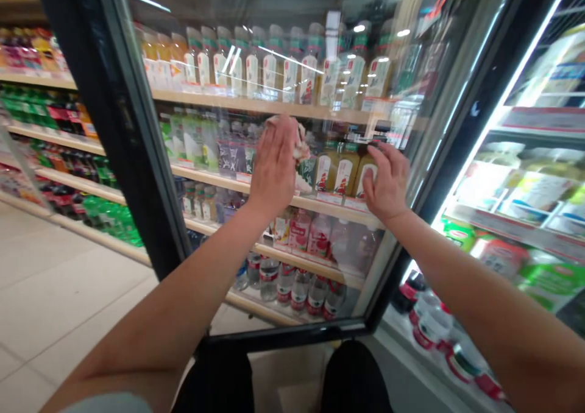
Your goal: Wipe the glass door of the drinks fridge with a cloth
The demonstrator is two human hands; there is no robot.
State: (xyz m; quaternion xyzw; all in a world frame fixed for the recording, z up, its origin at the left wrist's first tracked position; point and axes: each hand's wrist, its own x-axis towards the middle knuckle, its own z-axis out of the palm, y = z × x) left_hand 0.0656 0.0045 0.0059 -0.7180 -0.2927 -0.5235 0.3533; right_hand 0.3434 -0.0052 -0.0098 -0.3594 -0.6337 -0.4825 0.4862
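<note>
An open cooler door with a black frame (114, 127) and a large glass pane stands in front of me. My left hand (273, 166) lies flat against the glass and presses a crumpled pale cloth (301, 148) onto it; the cloth peeks out at the fingertips and on the right side. My right hand (388, 184) rests on the same pane a little to the right, fingers spread and slightly bent, holding nothing. Both forearms reach up from the bottom of the view.
Store shelves of bottled drinks (274, 66) show through the glass and on the left. The lit cooler interior (525, 206) with packaged goods and small tubs lies at the right. Pale floor tiles (68, 291) spread at lower left. My dark-trousered knees (351, 376) are below the door.
</note>
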